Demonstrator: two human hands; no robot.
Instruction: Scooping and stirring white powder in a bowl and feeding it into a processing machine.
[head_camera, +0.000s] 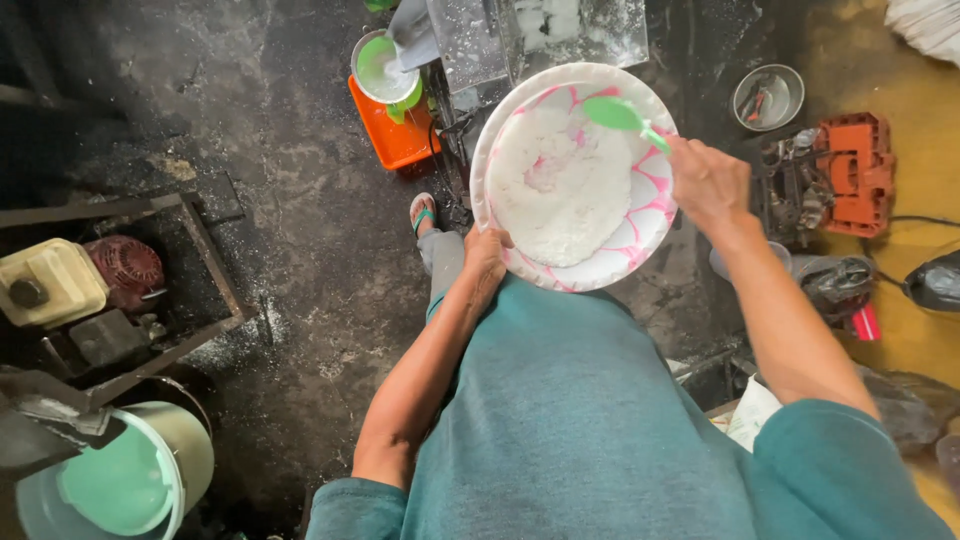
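bucket (150, 470) cut off, left hand (485, 255) fingers hidden

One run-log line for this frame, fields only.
left hand: holds rim of round white-and-pink plastic basin | right hand: grips green plastic scoop | basin: heap of white grated flakes

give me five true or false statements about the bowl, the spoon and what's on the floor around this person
1. The left hand holds the near rim of the white and pink bowl. True.
2. The right hand holds a metal ladle. False: it holds a green plastic spoon.
3. The bowl holds a white grated mass. True.
4. The orange tray lies on the floor to the right of the bowl. False: it lies to the bowl's left.
5. The small engine sits in the frame at the far left. True.
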